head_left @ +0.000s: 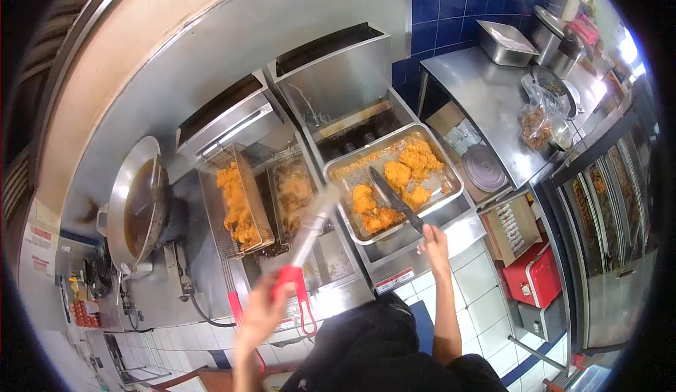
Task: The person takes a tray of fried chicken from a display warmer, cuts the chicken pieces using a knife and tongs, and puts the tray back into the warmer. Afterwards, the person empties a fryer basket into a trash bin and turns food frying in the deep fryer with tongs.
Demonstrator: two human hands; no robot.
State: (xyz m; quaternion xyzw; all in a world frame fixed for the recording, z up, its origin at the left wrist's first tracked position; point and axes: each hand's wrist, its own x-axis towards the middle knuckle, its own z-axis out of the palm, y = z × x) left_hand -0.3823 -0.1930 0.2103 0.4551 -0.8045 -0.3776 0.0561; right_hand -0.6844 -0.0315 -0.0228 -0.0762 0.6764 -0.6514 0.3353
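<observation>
My left hand [264, 311] is closed round the red handle of metal tongs [306, 241], whose far end is smeared by motion above the fryer. In my right hand [435, 245] is the black handle of a dark utensil [394, 198], its blade lying among fried chicken pieces [417, 158] on a metal tray [451, 189]. Left of the tongs, a wire basket [255, 205] holds fried chicken [236, 202]. Between that basket and the tray, another basket [273, 191] sits in bubbling oil with food in it.
A wok [120, 212] of dark oil stands at the left. Right of the fryers are a steel table [479, 86] with a bag of food [539, 121], an open cardboard box [517, 248], a red box [524, 279] and a glass-fronted cabinet [612, 293].
</observation>
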